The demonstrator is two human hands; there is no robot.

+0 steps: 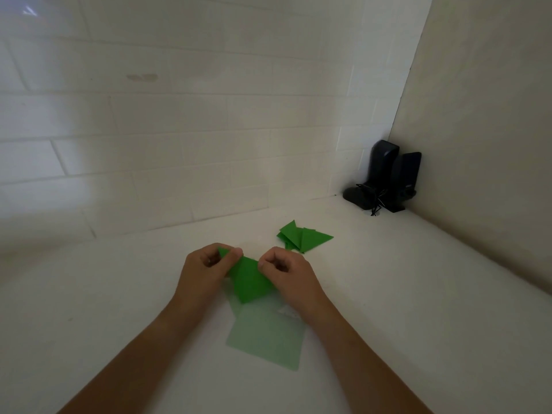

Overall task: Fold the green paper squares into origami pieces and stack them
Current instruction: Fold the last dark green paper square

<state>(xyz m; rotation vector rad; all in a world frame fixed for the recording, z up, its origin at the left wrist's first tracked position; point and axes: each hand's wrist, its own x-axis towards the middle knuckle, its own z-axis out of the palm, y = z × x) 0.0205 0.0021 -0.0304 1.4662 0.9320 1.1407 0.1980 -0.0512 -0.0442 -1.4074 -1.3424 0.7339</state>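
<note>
Green folded paper point(249, 280) between hands — left hand point(206, 271), right hand point(288, 273) pinching upper corners.

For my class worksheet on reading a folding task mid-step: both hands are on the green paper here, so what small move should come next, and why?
Probably press the crease flat on the white table. The left hand and right hand each pinch an upper corner of the dark green folded paper triangle, still raised over the pale green flat paper squares. The pile of finished green folded pieces lies beyond, so stacking comes after.
</note>
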